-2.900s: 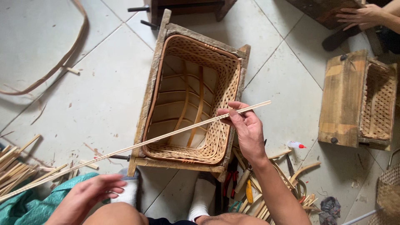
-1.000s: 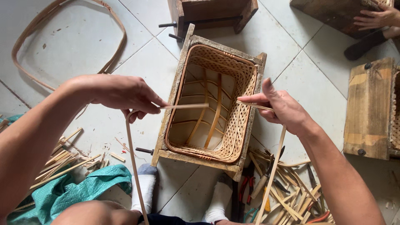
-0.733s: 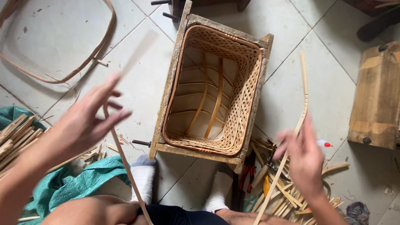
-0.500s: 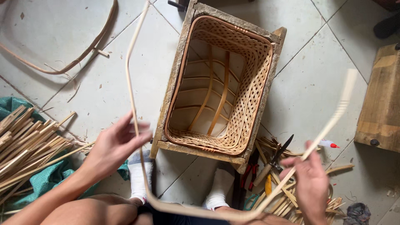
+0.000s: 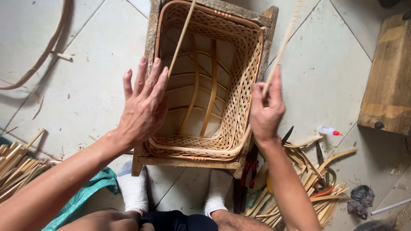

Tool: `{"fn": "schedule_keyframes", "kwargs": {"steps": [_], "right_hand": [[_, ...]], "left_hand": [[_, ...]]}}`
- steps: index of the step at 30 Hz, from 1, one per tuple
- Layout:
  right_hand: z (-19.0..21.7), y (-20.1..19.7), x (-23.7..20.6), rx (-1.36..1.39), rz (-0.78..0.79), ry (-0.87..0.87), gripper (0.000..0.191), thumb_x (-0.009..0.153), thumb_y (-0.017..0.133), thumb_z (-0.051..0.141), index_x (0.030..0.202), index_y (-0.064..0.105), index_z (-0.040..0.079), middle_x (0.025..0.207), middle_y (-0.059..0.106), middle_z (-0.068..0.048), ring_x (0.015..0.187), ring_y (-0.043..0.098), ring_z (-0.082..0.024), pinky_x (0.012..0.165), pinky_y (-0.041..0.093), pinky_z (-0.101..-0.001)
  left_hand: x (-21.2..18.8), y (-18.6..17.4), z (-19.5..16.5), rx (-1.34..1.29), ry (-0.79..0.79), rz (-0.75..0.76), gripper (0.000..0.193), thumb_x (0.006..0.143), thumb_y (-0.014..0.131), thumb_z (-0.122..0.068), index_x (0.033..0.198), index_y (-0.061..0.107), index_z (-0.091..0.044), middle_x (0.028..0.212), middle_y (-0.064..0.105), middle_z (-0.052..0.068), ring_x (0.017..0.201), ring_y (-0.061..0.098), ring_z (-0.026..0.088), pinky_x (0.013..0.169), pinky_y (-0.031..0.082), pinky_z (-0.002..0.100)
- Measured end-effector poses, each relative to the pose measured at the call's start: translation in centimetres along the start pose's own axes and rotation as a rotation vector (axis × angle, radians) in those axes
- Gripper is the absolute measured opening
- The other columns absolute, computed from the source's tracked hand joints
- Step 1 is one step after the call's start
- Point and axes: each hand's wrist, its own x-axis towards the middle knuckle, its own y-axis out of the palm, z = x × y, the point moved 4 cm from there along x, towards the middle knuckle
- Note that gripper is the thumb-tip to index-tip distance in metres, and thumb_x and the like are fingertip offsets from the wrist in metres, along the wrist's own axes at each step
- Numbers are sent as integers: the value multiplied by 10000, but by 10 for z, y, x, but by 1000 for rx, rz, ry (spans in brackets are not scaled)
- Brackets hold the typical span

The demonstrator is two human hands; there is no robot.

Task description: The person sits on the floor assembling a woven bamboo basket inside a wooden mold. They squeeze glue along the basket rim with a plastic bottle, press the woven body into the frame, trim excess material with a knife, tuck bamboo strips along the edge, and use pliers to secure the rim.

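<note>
A woven bamboo basket (image 5: 239, 38) sits inside a rough wooden frame (image 5: 188, 163) on the tiled floor, between my white-socked feet (image 5: 133, 190). A long thin bamboo strip (image 5: 182, 36) is bent so that both ends rise over the basket. My left hand (image 5: 143, 107) lies over the basket's left rim with fingers stretched, and the strip's left arm comes out from under them. My right hand (image 5: 265, 111) pinches the strip's other arm (image 5: 282, 47) at the basket's right side. The bend of the strip is hidden below my hands.
A bundle of bamboo slats (image 5: 17, 167) and a green cloth (image 5: 85, 188) lie at the left. Red-handled pliers (image 5: 248, 171), loose curled strips (image 5: 317, 171) and a small glue bottle (image 5: 329, 131) lie at the right. A wooden box (image 5: 389, 85) stands far right. A curved hoop (image 5: 47, 47) lies top left.
Both hands have risen from near my lap to the basket's sides, carrying the bent strip's two arms up over the basket. The view has moved closer to the basket.
</note>
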Motion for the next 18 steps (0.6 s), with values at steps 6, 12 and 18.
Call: {"fn": "schedule_keyframes", "kwargs": {"steps": [6, 12, 18], "right_hand": [[0, 15, -13, -318, 1, -228, 528, 1068, 599, 50, 1565, 423, 24, 1547, 495, -209, 1425, 499, -283, 1173, 481, -401], [-10, 34, -10, -577, 80, -221, 525, 1034, 610, 34, 1541, 474, 21, 1641, 401, -160, 1538, 327, -372, 1325, 250, -475], [-8, 29, -7, -411, 120, 5, 539, 1032, 552, 54, 1548, 402, 6, 1673, 265, -211, 1498, 379, -399, 1175, 451, -417]], "left_hand": [[-7, 11, -1, 102, -27, 20, 712, 970, 559, -58, 1622, 287, 31, 1719, 178, 220, 1605, 71, 382, 1279, 10, 579], [-15, 14, 6, -6, -102, 48, 749, 903, 523, 6, 1598, 254, 86, 1689, 140, 291, 1583, 89, 443, 1269, 112, 578], [-14, -6, 1, -74, -15, -76, 689, 939, 582, -78, 1575, 342, 36, 1665, 228, 280, 1580, 144, 442, 1290, 215, 546]]}}
